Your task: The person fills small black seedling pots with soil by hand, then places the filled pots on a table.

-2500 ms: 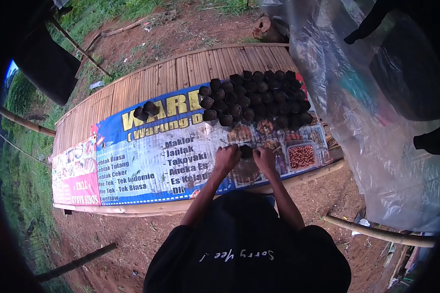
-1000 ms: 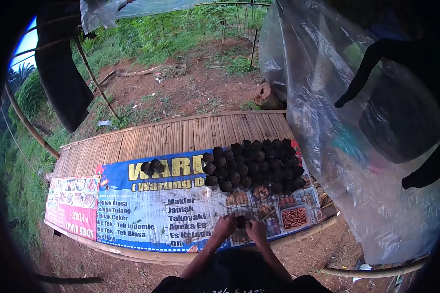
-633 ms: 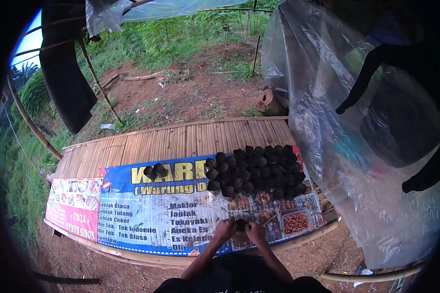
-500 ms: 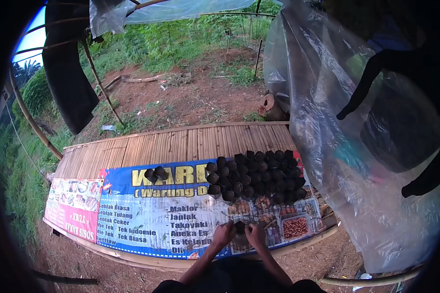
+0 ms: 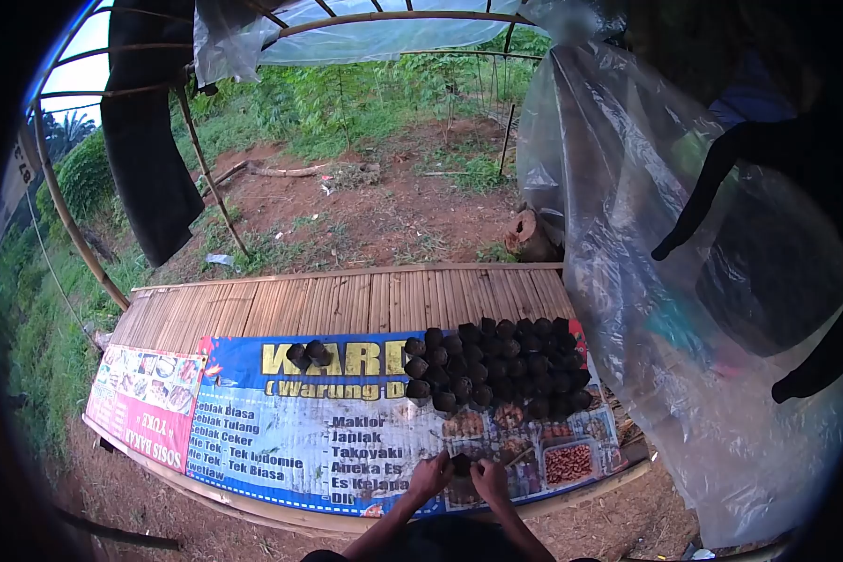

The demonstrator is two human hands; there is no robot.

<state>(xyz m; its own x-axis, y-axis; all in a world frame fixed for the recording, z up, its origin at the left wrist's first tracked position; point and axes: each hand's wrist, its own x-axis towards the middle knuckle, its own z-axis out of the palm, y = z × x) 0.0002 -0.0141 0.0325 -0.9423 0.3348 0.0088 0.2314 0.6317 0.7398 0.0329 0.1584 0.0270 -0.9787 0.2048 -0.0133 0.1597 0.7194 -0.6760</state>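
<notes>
A small dark pot (image 5: 461, 465) stands near the front edge of the printed banner (image 5: 253, 450). My left hand (image 5: 431, 476) is at its left side, fingers closed on its rim. On its right side my right hand (image 5: 489, 480) pinches the rim as well. Beyond my hands, a block of several black pots (image 5: 506, 365) stands packed together on the banner. Two more black pots (image 5: 309, 354) sit apart, further left on the yellow lettering.
Bamboo slats (image 5: 347, 300) form the table top behind the banner. A red and white sign (image 5: 150, 393) lies at the left end. Clear plastic sheeting (image 5: 618, 281) hangs on the right. A bamboo post (image 5: 211, 173) rises beyond the table.
The table and scene sit lower in the view, as the camera has tilted up slightly. Both hands remain at the small pot.
</notes>
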